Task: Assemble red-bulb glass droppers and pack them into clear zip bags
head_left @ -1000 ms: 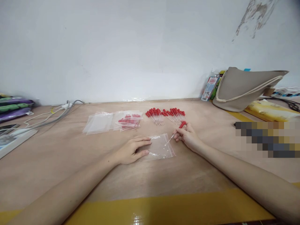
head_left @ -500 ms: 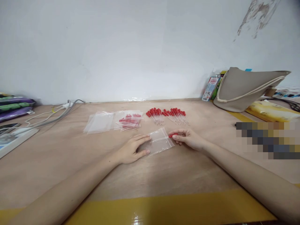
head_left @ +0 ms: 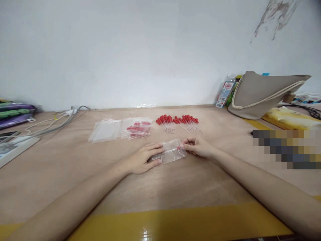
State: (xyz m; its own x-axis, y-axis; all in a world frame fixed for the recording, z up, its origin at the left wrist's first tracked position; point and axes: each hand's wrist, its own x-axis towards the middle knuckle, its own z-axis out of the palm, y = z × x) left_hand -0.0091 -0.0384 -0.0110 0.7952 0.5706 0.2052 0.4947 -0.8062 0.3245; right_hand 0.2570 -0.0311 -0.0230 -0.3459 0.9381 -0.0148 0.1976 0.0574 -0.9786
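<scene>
A small clear zip bag (head_left: 171, 151) lies on the wooden table in front of me. My left hand (head_left: 142, 158) rests on its left end, fingers curled over it, pinning it down. My right hand (head_left: 197, 146) is closed at the bag's open right end, pinching a glass dropper with a red bulb (head_left: 178, 147), most of which is inside the bag. Behind the bag a row of several red-bulbed droppers (head_left: 179, 123) lies on the table.
To the left of the row sit filled bags of droppers (head_left: 138, 129) and a stack of empty clear bags (head_left: 105, 130). A grey handbag (head_left: 260, 94) stands at the back right. Cables (head_left: 54, 124) and a power strip lie at the far left.
My right hand has carried the red-bulbed dropper from above the bag's right corner down to its opening and pushed it inside. The left hand has stayed on the bag.
</scene>
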